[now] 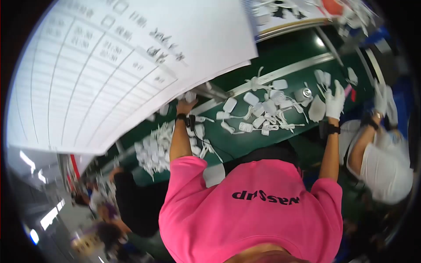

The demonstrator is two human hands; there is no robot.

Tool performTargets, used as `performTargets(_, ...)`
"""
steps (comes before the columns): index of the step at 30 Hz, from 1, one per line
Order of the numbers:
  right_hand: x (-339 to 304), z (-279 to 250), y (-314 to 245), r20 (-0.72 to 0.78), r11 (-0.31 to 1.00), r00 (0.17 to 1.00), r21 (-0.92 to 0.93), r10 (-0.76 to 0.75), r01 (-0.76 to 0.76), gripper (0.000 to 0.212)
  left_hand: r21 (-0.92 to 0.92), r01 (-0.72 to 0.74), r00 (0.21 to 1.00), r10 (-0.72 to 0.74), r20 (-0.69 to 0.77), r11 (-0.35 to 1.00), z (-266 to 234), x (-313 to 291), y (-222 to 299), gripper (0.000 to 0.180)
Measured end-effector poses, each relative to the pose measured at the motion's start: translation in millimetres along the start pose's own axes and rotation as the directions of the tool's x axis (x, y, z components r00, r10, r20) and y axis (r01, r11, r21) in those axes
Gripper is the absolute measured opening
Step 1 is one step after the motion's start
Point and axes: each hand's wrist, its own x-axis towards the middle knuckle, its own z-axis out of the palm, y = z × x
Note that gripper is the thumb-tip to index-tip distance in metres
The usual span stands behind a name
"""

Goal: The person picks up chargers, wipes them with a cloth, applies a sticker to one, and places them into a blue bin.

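Head view: gloved right hand (334, 104) spread, left hand (187, 106) by white adapter (190, 96), grip unclear.

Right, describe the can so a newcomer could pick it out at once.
On the green work surface, find the pile of white adapters and cables. The can is at that pile's right edge, between it and the white-gloved right hand. Its round, silvery end sets it apart from the boxy white adapters beside it.
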Motion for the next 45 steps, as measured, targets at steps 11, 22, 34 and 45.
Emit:
performTargets(11, -180, -77, -94, 0.597, 0.760, 0.784, 0.585, -0.167, -0.283, 0.027, -0.517, 0.259, 0.940, -0.090, 0.329, 0.816, -22, 3, 56, 0.060)
performTargets(22, -185, -40, -214, 0.792, 0.077, -0.057, -0.012, -0.608, -0.997, 0.063, -0.642, 0.236, 0.799, 0.231, 0.556, 0.730, -135, -266, 192, 0.037)
performTargets(34, -149, -46, -111, 0.540, 0.132, 0.023, 0.247, -0.841, -0.960, 0.072, -0.900, -0.160, 0.508, 0.815, 0.277, 0.405, -121, -273, 272, 0.056)
performTargets(45, -94, -72, -139, 0.701, -0.554, 0.609, 0.359, -0.371, -0.751, 0.068, -0.946, 0.245, 0.756, 0.570, 0.323, 0.212, -103, -278, 273, 0.065)
